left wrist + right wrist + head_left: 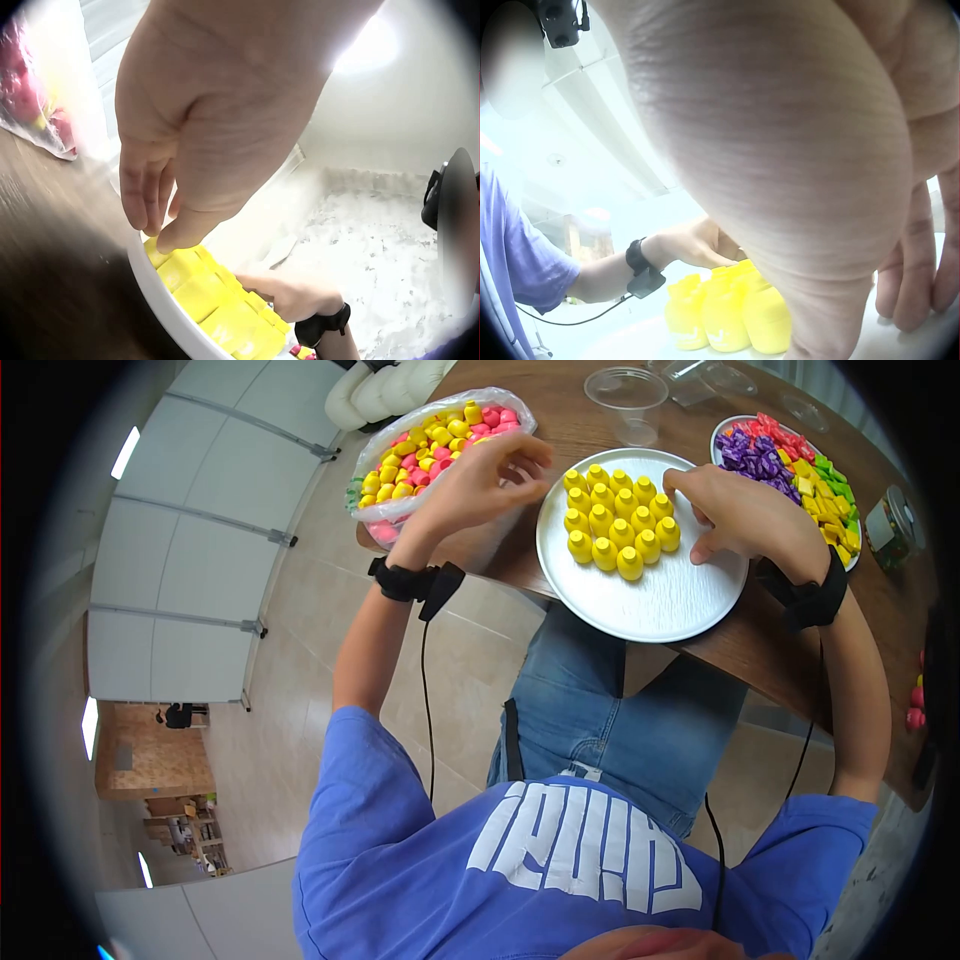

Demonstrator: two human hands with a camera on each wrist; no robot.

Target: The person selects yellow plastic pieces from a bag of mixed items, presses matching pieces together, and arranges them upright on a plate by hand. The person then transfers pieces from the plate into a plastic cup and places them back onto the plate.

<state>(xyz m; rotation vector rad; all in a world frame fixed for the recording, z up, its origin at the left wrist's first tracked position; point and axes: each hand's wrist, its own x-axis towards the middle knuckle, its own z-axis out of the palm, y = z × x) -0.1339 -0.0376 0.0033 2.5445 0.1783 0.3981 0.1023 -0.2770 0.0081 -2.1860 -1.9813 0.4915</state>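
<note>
Small yellow bottles (620, 525) stand upright in close rows on a round white plate (690, 605) at the table's front edge. My right hand (745, 510) is over the plate's right side, thumb and fingers spread beside the rightmost bottles, with nothing seen in its grasp. In the right wrist view, its fingertips (911, 300) reach down close to the plate. My left hand (490, 478) hovers off the plate's left rim, fingers loosely bent. From the left wrist, its fingertips overlap the nearest bottles (199, 289); nothing shows between them.
A clear plastic bag (515, 410) of yellow and pink bottles lies to the left. Clear plastic cups (627, 388) are behind the plate. On the right, another plate (716, 435) bears purple, red, yellow and green wrapped pieces, beside a lidded jar (890, 525).
</note>
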